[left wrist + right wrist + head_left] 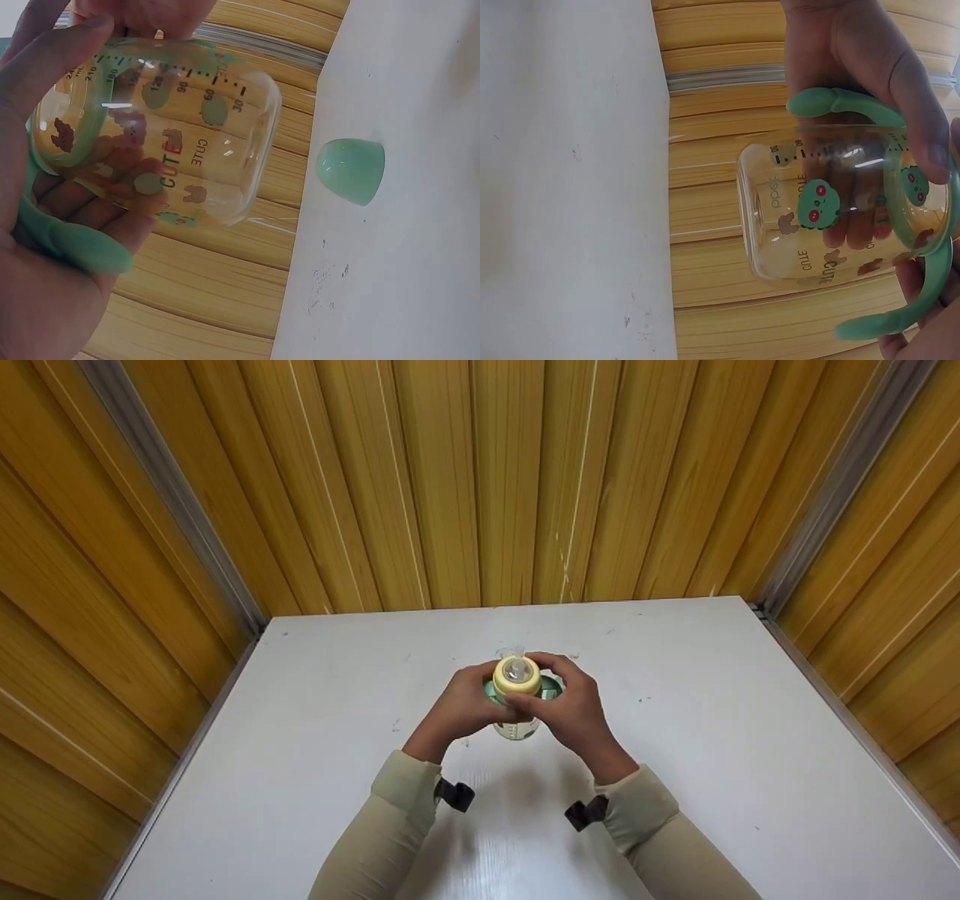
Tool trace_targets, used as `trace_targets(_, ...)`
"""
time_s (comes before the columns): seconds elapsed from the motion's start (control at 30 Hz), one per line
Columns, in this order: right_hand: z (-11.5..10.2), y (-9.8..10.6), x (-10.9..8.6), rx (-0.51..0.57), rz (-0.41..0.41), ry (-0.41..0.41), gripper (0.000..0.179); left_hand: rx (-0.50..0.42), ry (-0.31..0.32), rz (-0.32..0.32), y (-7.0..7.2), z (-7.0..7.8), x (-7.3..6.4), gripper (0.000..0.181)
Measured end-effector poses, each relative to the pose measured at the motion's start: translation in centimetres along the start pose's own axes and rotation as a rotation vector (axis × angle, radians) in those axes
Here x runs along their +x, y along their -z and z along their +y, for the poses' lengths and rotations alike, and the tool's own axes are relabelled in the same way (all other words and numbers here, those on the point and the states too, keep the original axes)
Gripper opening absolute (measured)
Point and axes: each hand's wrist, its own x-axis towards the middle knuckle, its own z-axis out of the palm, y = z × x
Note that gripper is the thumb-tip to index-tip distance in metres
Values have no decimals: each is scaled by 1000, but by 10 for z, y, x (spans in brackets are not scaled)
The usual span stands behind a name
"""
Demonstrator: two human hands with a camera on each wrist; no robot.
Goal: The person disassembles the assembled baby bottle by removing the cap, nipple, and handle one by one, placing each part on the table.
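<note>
A clear baby bottle [517,730] with a pale yellow collar [504,685] and a see-through teat is held upright above the white table. My left hand [472,703] grips it from the left, my right hand [576,706] from the right, the right thumb lying against the collar. Green handles [874,325] curve out from a ring near the bottle's top. Printed animals, lettering and measuring marks cover its wall, and the inside looks empty. In the left wrist view a green dome-shaped cap [351,171] sits on the table, apart from both hands; the head view does not show it.
The white table [337,682] carries small scuffs and specks. Yellow wood-look panels [502,487] rise behind it and at both sides, with grey metal posts [180,502] in the corners. A black camera mount [455,795] is strapped at each wrist.
</note>
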Motion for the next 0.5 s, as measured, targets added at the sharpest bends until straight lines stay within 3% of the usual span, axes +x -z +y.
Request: trace_targets(0.5, 2, 4, 0, 49, -53, 26, 56, -8, -26, -49, 2, -3, 0, 65)
